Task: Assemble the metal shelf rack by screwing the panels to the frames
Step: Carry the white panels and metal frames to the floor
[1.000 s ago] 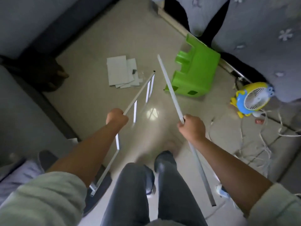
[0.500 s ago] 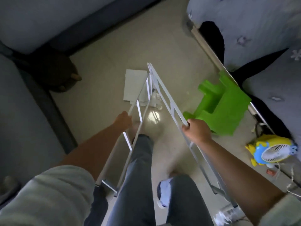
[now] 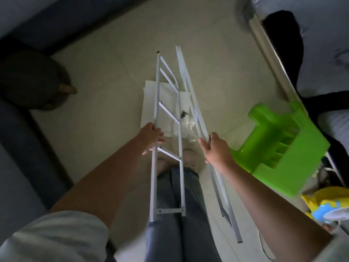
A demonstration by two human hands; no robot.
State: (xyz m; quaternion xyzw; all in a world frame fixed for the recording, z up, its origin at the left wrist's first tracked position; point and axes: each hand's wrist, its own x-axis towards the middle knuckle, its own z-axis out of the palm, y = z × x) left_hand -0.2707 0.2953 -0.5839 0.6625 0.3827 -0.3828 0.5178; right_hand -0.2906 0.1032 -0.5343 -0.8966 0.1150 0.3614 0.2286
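Note:
I hold two white ladder-shaped metal frames above the floor, both pointing away from me. My left hand [image 3: 151,138] holds the left rail of the left frame [image 3: 156,95], with some fingers partly extended past the rail. My right hand [image 3: 217,150] grips the rail of the right frame [image 3: 190,87], which I see almost edge-on. Flat white panels [image 3: 149,110] lie on the floor beneath the frames. A small clear bag [image 3: 188,125] and a small dark part [image 3: 183,115] lie on or beside them.
A green plastic stool [image 3: 283,148] lies tipped on the floor at the right. A yellow and blue toy fan [image 3: 328,210] sits at the lower right. Grey sofas [image 3: 17,167] border the left and top. My legs in jeans [image 3: 177,224] are below the frames.
The two frames have come closer together and now run nearly parallel in front of me. My view has turned left, so the stool and fan have slid to the right.

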